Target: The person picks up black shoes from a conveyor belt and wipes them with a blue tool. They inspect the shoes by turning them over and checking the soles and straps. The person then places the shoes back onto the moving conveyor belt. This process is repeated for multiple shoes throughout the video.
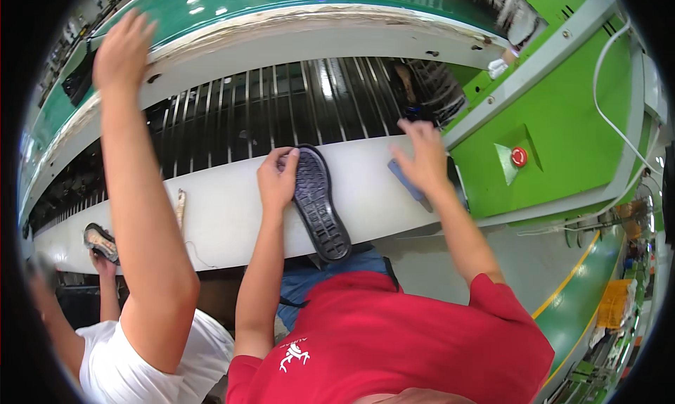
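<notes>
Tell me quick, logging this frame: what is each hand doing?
Left hand: closed on the top end of the black sole.
Right hand: open, fingers spread, resting on a blue block, no grip.

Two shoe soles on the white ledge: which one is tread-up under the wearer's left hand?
The black sole at the ledge's middle, tread up, touched by the left hand. The other sole lies far left, by a co-worker's hand.

Black shoe sole (320, 203): matt, ribbed rubber; white bench (225, 214): smooth, matt; conveyor slats (281, 108): dark, glossy metal; machine housing (562, 123): painted green, smooth.
</notes>
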The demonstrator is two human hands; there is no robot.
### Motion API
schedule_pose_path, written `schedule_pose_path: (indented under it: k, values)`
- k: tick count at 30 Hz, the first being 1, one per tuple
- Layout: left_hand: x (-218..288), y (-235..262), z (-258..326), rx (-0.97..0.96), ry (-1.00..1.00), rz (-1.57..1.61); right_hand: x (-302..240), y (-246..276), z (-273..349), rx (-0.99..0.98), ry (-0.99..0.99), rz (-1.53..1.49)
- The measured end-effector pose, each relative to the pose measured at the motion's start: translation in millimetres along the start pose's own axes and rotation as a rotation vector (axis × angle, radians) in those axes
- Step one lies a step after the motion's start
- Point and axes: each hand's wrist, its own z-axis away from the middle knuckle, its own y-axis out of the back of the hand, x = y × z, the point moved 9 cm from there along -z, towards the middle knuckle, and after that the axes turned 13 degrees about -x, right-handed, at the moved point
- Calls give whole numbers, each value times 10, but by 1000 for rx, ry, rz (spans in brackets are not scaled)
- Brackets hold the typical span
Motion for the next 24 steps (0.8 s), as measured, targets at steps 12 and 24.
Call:
schedule_pose_path:
  k: [12, 24]
  values:
    - [39, 46, -25, 8, 42, -80, 1753, -1091, -1695, -261, -690, -107]
    - [-40, 27, 31, -6, 58, -20, -500, 810, -474, 111, 299, -272]
